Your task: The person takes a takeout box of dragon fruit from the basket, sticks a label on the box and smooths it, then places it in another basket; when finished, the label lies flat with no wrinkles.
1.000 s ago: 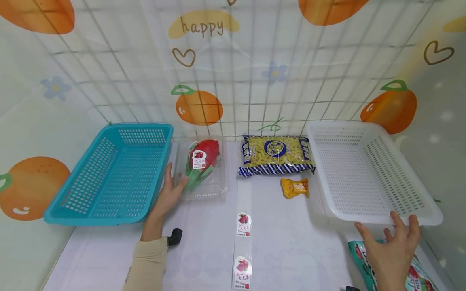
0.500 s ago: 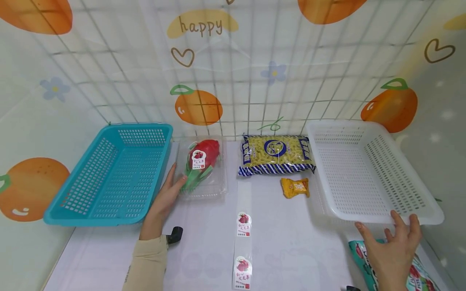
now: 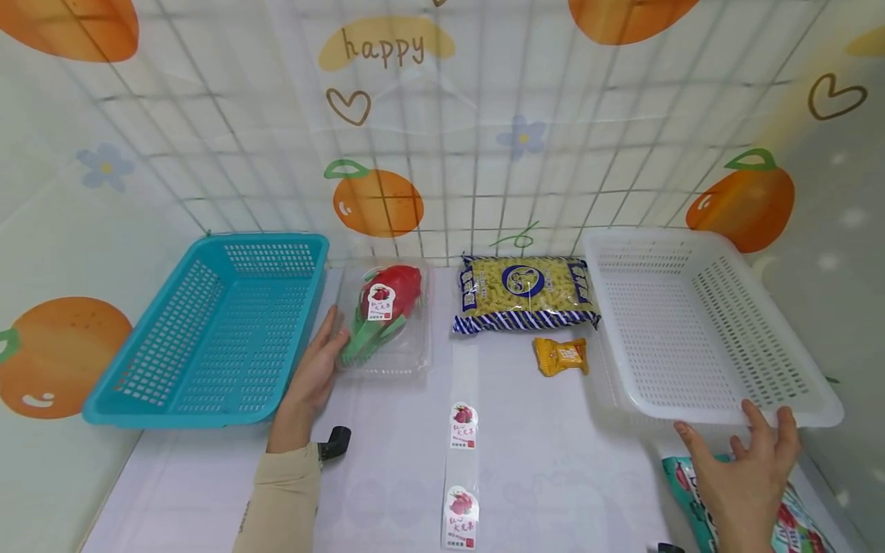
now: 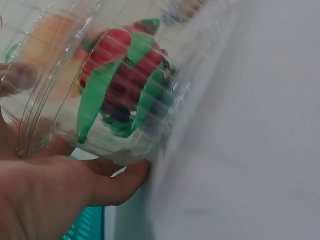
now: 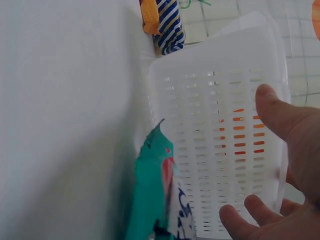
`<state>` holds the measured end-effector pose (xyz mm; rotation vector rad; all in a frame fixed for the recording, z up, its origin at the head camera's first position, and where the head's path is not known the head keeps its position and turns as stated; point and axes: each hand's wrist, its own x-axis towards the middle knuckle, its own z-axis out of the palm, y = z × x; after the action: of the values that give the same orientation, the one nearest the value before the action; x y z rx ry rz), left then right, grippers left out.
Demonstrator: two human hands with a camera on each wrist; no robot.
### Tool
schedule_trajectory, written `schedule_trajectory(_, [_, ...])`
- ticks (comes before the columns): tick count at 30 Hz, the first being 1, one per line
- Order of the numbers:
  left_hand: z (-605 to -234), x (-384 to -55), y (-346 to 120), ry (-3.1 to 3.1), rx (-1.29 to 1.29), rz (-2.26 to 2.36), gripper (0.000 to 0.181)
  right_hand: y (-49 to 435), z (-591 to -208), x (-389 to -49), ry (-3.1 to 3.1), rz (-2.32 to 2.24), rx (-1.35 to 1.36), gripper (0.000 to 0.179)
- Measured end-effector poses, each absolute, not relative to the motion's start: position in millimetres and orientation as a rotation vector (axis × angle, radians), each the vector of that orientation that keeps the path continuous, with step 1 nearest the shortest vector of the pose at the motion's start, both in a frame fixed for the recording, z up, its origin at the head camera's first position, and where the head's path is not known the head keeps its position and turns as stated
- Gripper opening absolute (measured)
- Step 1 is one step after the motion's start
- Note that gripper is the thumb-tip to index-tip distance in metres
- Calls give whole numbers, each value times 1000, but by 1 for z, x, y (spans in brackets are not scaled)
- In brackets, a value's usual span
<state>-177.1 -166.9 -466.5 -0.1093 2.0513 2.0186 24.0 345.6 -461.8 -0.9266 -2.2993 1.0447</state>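
Observation:
In the head view my left hand [image 3: 311, 376] holds the left side of a clear plastic box [image 3: 415, 353], thumb above and fingers beside it. Inside lies a red dragon fruit [image 3: 406, 288] with green leaves and a round label. The left wrist view shows fingertips [image 4: 142, 170] at the box's lower edge, near the table. At the right my right hand [image 3: 750, 476] holds the front rim of a white basket [image 3: 774, 330]. Its thumb [image 5: 272, 107] stays outside the wall while a finger reaches over the rim. A teal snack bag [image 3: 691, 491] lies partly hidden beneath that hand.
A blue basket [image 3: 290, 384] stands left of the box. A bag of pasta [image 3: 546, 296] lies at the back, touching or close to the white basket. Before it lies a small yellow packet [image 3: 561, 356]. A strip of dragon fruit stickers [image 3: 462, 468] runs down the table's middle.
My left thumb has drawn back from over the lid to the box's edge. Box and dragon fruit have shifted slightly, the fruit a little to the right. The right hand has stayed on the basket.

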Motion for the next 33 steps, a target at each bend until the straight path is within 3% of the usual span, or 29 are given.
schedule_trajectory(33, [-448, -159, -145, 1959, -218, 2134, 61, 341, -463, 19, -2231, 952, -892, 77])
